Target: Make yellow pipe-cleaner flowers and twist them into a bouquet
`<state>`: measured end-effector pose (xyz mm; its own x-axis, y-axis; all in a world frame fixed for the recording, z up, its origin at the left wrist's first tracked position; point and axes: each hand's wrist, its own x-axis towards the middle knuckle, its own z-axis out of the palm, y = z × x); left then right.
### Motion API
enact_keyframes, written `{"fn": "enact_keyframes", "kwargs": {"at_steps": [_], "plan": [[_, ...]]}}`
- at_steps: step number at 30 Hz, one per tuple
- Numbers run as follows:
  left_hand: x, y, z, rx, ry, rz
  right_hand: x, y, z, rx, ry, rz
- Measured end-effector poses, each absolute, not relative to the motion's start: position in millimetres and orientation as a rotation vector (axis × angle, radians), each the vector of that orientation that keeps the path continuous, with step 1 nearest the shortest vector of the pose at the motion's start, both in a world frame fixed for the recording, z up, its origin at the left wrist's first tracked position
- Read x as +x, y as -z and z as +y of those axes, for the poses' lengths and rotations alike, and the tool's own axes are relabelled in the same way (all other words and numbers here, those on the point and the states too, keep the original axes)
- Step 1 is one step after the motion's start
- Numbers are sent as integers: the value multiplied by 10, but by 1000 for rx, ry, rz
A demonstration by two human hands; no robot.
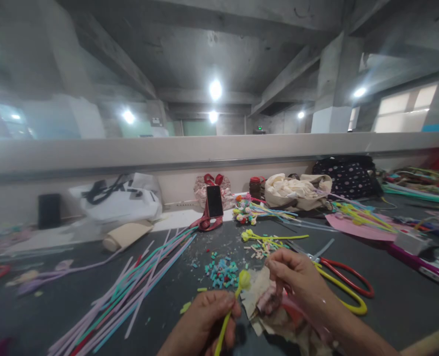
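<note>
Between the thumb and fingers of my left hand (208, 319) is the stem of a yellow flower (244, 280), whose round head points up. My right hand (291, 274) is to the right of it with thumb and fingertips pinched together; whatever they hold is too small to make out. Beneath my right hand lies crumpled brown paper (278, 330) with a pink tool (289, 309) on it, partly covered by the hand. Small blue-green cut pieces (222, 273) are heaped behind my left hand.
Long coloured pipe cleaners (137, 291) spread across the left. Scissors with red handles (349, 277) and yellow handles (353, 306) lie right of my right hand. Finished flowers (247, 210), a phone (214, 201), a red-lidded jar (255, 188) and bags stand at the back.
</note>
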<state>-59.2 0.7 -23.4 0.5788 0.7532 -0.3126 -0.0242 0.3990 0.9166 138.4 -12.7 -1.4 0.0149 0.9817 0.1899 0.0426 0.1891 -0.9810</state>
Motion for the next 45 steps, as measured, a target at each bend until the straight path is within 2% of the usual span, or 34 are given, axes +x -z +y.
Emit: {"fn": "enact_keyframes", "kwargs": {"at_steps": [10, 18, 25, 30, 34, 37, 41, 45], "plan": [[-585, 139, -5, 1015, -585, 808, 1268, 105, -123, -954, -1369, -1239], [-580, 174, -60, 1044, -596, 827, 1154, 125, -143, -1019, -1312, -1324], [-629, 201, 8, 961, -649, 776, 1380, -28, -111, -993, -1110, -1131], [-642, 119, -33, 885, -804, 788, 1273, 36, -173, -926, -1258, -1171], [-643, 64, -69, 898, -913, 741, 1058, 120, -282, -1057, -1275, -1387], [-641, 93, -59, 900, -867, 665, 938, 156, -326, -1148, -1315, -1447], [-632, 149, -40, 917, -786, 584, 881, 227, -297, -985, -1487, -1440], [-650, 120, -35, 932, -840, 655, 1002, 205, -264, -1022, -1415, -1399]]}}
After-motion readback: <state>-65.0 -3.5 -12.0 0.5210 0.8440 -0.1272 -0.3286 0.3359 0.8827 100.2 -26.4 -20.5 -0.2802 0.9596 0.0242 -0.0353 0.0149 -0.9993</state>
